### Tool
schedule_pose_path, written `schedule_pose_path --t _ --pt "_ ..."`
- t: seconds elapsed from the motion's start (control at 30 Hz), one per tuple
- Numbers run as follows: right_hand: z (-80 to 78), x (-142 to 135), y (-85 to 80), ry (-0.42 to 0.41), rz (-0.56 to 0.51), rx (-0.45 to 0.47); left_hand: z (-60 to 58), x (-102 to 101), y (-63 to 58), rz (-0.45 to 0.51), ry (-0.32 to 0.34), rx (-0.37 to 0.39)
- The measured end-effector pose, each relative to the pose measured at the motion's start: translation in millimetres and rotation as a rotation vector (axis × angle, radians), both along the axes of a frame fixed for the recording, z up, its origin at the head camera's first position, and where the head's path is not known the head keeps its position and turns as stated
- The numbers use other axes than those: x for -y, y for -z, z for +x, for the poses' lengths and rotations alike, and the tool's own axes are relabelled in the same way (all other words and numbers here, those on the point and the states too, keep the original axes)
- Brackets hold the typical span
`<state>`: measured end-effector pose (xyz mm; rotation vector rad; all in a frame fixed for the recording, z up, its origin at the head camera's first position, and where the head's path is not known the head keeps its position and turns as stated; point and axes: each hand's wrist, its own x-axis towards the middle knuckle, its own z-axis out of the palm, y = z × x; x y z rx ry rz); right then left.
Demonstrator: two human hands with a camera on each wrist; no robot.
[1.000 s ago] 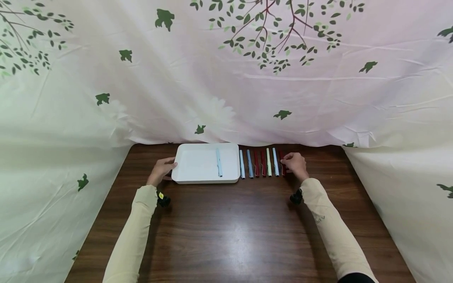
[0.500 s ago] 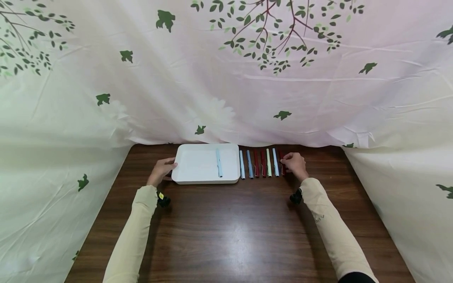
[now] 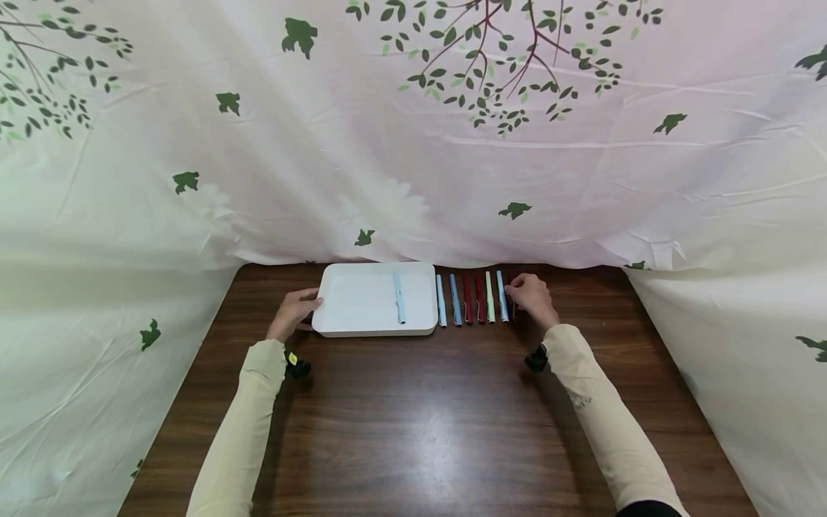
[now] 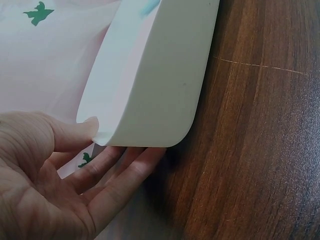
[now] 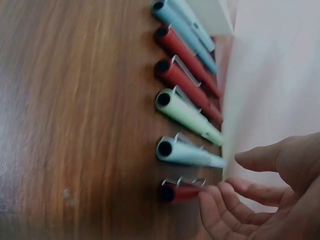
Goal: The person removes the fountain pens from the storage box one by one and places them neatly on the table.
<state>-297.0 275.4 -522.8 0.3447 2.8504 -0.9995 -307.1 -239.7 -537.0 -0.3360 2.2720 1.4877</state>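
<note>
My left hand (image 3: 293, 314) grips the left end of a white tray (image 3: 355, 301); in the left wrist view its thumb is on the rim and its fingers go under the tray wall (image 4: 170, 75). One light-blue pen (image 3: 399, 298) lies in the tray. My right hand (image 3: 531, 296) is over the right end of a row of pens, its thumb and index finger apart. In the right wrist view its fingertips are at the far end of the last red pen (image 5: 182, 192), and the thumb is near the tip of the light-blue pen (image 5: 187, 152).
Left of these in the row lie a pale green pen (image 3: 490, 296), two red pens, a blue pen (image 3: 456, 301) and another light-blue pen (image 3: 441, 301) beside the tray. A patterned cloth (image 3: 413, 143) hangs along the back of the brown wooden table (image 3: 388, 431).
My right hand has shifted slightly left, from the last red pen toward the light-blue pen beside it. The left hand and the tray stay where they were.
</note>
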Motion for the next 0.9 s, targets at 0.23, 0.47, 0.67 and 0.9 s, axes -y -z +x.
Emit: schedule_pose_path --t 0.23,0.47,0.67,0.9 --pt "0.3 11 -4.3 -0.041 0.012 -0.024 0.5 0 -0.3 0.002 0.001 0.002" --pt "-0.5 28 -3.3 -0.102 -0.057 -0.102 0.8 1 -2.1 0.001 0.001 -0.001" --pt "-4.2 51 -3.7 -0.146 -0.136 -0.168 0.3 0 -2.1 -0.005 -0.006 0.005" --pt "-9.3 80 -2.2 -0.228 -0.241 -0.268 1.1 -1 -1.4 -0.002 -0.009 0.001"
